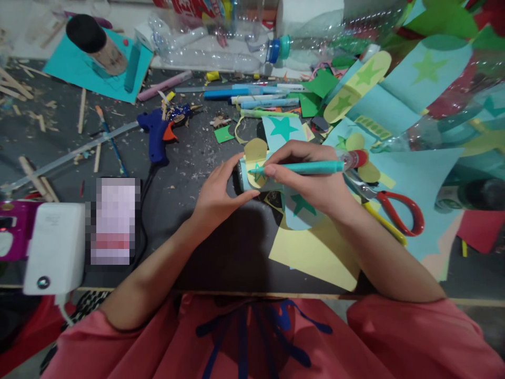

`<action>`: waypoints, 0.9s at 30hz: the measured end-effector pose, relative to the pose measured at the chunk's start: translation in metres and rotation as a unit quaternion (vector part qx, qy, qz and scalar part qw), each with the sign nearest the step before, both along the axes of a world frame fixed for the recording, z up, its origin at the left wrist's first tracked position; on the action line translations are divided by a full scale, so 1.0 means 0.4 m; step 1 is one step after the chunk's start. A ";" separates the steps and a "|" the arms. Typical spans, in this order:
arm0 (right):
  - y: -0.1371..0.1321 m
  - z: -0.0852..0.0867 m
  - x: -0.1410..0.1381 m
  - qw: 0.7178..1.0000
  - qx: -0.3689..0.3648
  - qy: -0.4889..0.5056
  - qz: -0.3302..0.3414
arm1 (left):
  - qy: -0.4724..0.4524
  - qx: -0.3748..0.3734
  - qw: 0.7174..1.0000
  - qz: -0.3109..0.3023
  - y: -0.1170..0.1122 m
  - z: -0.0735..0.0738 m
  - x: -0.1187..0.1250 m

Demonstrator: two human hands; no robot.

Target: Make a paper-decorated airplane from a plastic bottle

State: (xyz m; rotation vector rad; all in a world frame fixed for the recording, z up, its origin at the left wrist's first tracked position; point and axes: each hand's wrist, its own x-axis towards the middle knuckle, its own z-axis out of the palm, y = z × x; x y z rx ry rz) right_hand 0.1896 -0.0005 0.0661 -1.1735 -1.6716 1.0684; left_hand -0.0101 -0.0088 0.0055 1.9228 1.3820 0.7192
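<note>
My right hand (311, 181) is closed round a teal marker (311, 168), its tip touching a yellow paper piece on a small bottle wrapped in light blue paper (252, 176). That bottle lies on its side on the dark table, with a red cap (360, 158) at its right end. My left hand (219, 192) cups the bottle's left end, thumb below and fingers curved above. A green star shape (303, 204) shows on blue paper just under my right hand.
Red-handled scissors (394, 208) lie right of my hand, yellow paper (319, 255) below it. A blue glue gun (160, 131), markers (252, 95), clear plastic bottles (221, 52), wooden sticks, a phone (114, 221) and a white box (55, 247) crowd the table.
</note>
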 end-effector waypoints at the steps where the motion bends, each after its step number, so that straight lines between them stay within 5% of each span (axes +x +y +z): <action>1: 0.001 0.000 0.001 1.000 0.005 0.001 -0.001 | 0.001 0.001 1.000 0.000 0.000 0.000 0.000; 27: 0.010 0.010 0.015 0.999 -0.017 -0.043 0.008 | -0.007 0.003 1.000 -0.002 0.000 -0.001 0.001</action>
